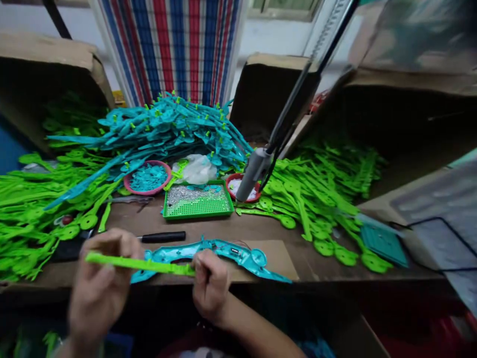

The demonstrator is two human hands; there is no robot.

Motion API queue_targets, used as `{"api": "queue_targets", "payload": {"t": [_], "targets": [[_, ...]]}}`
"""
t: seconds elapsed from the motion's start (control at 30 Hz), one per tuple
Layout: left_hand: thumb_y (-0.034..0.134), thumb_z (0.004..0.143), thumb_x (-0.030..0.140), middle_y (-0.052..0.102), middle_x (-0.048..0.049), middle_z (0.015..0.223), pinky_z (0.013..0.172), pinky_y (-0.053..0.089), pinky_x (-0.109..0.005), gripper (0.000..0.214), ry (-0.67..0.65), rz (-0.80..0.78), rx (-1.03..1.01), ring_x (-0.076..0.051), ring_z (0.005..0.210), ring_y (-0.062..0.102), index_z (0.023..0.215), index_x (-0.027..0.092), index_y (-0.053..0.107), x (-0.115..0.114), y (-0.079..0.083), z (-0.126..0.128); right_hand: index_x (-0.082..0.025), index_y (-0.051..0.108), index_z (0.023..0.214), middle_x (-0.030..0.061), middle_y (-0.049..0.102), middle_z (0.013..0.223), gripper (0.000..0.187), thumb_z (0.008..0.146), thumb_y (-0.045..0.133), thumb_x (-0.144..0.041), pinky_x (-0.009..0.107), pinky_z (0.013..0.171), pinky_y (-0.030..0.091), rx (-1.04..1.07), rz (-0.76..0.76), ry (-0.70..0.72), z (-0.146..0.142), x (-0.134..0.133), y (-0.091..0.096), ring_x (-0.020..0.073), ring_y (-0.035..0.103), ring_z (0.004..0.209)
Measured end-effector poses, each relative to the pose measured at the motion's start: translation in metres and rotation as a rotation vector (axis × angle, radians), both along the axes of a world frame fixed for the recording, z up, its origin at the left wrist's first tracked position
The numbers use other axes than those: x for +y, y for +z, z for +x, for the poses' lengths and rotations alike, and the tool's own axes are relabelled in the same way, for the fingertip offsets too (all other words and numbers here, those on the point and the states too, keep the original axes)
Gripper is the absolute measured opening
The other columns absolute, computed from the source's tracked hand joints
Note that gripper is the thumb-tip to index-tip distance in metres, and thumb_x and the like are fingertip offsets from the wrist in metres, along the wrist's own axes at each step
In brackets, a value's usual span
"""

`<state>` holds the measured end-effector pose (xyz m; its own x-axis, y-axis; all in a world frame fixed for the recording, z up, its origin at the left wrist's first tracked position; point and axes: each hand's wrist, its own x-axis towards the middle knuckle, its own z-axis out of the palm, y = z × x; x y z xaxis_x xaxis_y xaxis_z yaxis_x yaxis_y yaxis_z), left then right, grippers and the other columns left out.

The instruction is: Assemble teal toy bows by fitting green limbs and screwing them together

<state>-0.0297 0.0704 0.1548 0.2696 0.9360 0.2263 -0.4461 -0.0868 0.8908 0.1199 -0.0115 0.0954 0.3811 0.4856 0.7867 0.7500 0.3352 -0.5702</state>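
Note:
A long bright-green plastic strip point(149, 264) is held up level between my two hands, above the table's front edge. My left hand point(102, 286), somewhat blurred, pinches its left end between thumb and fingers. Around the strip's right end the fingers of my right hand point(211, 283) are closed. Behind the strip lies a curved blue plastic bow-shaped part point(223, 248), its hollow inner side facing up, partly covered by the strip and my right hand. It rests partly on a flat piece of brown cardboard point(278, 253).
A black-handled tool point(164, 236) lies behind the blue part. Farther back are a green tray point(199, 214) of small metal pieces, a pink bowl point(168, 174) of blue parts and a red bowl point(253, 200). Green piles flank both sides; a grey lamp-like head point(254, 174) hangs over the middle.

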Motion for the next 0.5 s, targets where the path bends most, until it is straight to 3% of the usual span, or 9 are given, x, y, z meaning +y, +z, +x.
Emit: {"api": "queue_targets", "payload": {"t": [0.07, 0.13, 0.2, 0.3, 0.37, 0.4, 0.47, 0.5], "targets": [[0.067, 0.075, 0.066, 0.064, -0.0073, 0.114, 0.082, 0.056, -0.033, 0.059, -0.039, -0.140, 0.029, -0.024, 0.103, 0.062, 0.118, 0.025, 0.063, -0.021, -0.022, 0.016, -0.019, 0.049, 0.105, 0.0050, 0.065, 0.069, 0.017, 0.092, 0.044, -0.009, 0.028, 0.050, 0.044, -0.306, 0.148, -0.125, 0.017, -0.011, -0.006, 0.0161, 0.058, 0.056], [0.061, 0.076, 0.072, 0.062, -0.0073, 0.124, 0.093, 0.052, -0.034, 0.064, -0.042, -0.289, 0.081, -0.027, 0.118, 0.057, 0.120, 0.026, 0.061, -0.038, -0.043, 0.022, -0.018, 0.051, 0.100, 0.0062, 0.066, 0.067, 0.018, 0.087, 0.052, -0.007, 0.028, 0.046, 0.042, -0.512, 0.247, -0.206, 0.031, -0.016, -0.006, 0.0166, 0.058, 0.054], [0.064, 0.077, 0.067, 0.065, -0.0058, 0.119, 0.097, 0.050, -0.037, 0.057, -0.080, -0.405, 0.091, -0.028, 0.118, 0.057, 0.117, 0.027, 0.061, -0.053, -0.057, 0.022, -0.019, 0.052, 0.092, 0.0056, 0.067, 0.065, 0.016, 0.084, 0.059, -0.007, 0.027, 0.044, 0.042, -0.643, 0.312, -0.226, 0.035, -0.014, -0.003, 0.0154, 0.058, 0.051], [0.073, 0.076, 0.052, 0.067, -0.0052, 0.111, 0.097, 0.050, -0.038, 0.051, -0.139, -0.566, 0.152, -0.027, 0.111, 0.061, 0.118, 0.026, 0.060, -0.061, -0.055, 0.020, -0.020, 0.055, 0.087, 0.0046, 0.070, 0.068, 0.010, 0.084, 0.061, -0.012, 0.025, 0.043, 0.042, -0.740, 0.270, -0.143, 0.020, -0.008, 0.002, 0.0133, 0.058, 0.051], [0.077, 0.074, 0.047, 0.069, -0.0042, 0.103, 0.092, 0.053, -0.036, 0.050, -0.086, -0.598, 0.189, -0.026, 0.104, 0.064, 0.115, 0.024, 0.062, -0.050, -0.046, 0.017, -0.021, 0.057, 0.092, 0.0042, 0.072, 0.076, 0.008, 0.088, 0.055, -0.014, 0.027, 0.055, 0.050, -0.590, 0.142, 0.000, 0.007, -0.007, 0.005, 0.0144, 0.063, 0.062], [0.077, 0.073, 0.045, 0.069, -0.0031, 0.097, 0.088, 0.055, -0.034, 0.046, -0.035, -0.579, 0.177, -0.025, 0.101, 0.065, 0.111, 0.024, 0.063, -0.040, -0.041, 0.014, -0.021, 0.058, 0.094, 0.0040, 0.073, 0.079, 0.009, 0.089, 0.052, -0.015, 0.030, 0.064, 0.053, -0.408, 0.057, 0.084, 0.003, -0.008, 0.007, 0.0152, 0.065, 0.070], [0.076, 0.074, 0.042, 0.066, 0.0004, 0.084, 0.081, 0.056, -0.030, 0.037, 0.084, -0.516, 0.123, -0.022, 0.093, 0.066, 0.103, 0.023, 0.065, -0.018, -0.036, 0.007, -0.021, 0.059, 0.093, 0.0030, 0.070, 0.079, 0.010, 0.093, 0.049, -0.021, 0.032, 0.071, 0.055, 0.121, -0.149, 0.264, 0.005, -0.011, 0.011, 0.0153, 0.066, 0.074], [0.076, 0.073, 0.040, 0.064, 0.0019, 0.078, 0.077, 0.056, -0.028, 0.034, 0.116, -0.499, 0.111, -0.020, 0.087, 0.066, 0.101, 0.024, 0.065, -0.009, -0.036, 0.004, -0.020, 0.059, 0.091, 0.0017, 0.068, 0.075, 0.011, 0.093, 0.050, -0.026, 0.031, 0.066, 0.055, 0.411, -0.265, 0.355, 0.010, -0.011, 0.014, 0.0142, 0.065, 0.067]]}}
